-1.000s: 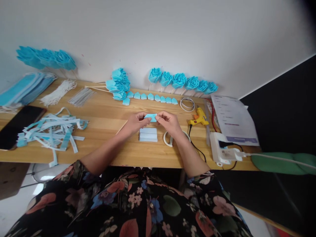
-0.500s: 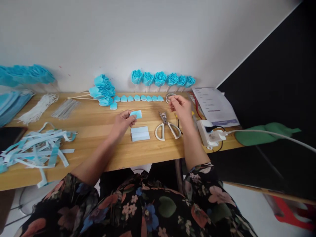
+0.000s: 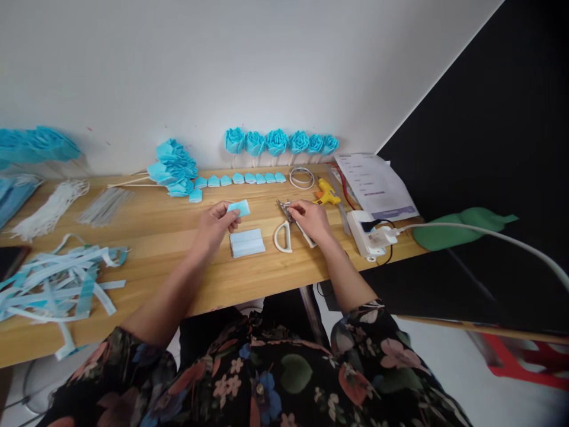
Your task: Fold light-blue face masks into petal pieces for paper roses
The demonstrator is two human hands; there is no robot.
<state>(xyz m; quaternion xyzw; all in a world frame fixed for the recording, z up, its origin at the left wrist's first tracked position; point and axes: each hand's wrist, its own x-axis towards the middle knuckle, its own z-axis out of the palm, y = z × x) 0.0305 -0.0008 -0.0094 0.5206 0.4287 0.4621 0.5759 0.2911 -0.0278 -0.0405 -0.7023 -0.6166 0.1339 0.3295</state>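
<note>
My left hand (image 3: 219, 224) pinches a small light-blue piece of fabric (image 3: 240, 207) between thumb and fingers, just above the table. Below it lies a stack of pale blue pleated pieces (image 3: 247, 243). My right hand (image 3: 311, 219) is over the white-handled scissors (image 3: 283, 237), with thumb and forefinger closed near the blades and pivot. It covers most of the right handle. What the right fingertips pinch, if anything, is hidden. Behind the hands runs a row of folded blue petals (image 3: 239, 178).
Blue fabric roses (image 3: 276, 142) lean on the wall, more (image 3: 173, 169) lie left. A ring of tape (image 3: 301, 178), yellow glue gun (image 3: 328, 192), paper sheet (image 3: 377, 187) and power strip (image 3: 362, 234) stand right. Cut strips (image 3: 66, 279), white cords (image 3: 53, 207) and wires (image 3: 105, 206) lie left.
My right hand has come down from beside the tape ring onto the scissors, uncovering the ring and glue gun. The left hand keeps its blue piece. The view has shifted slightly.
</note>
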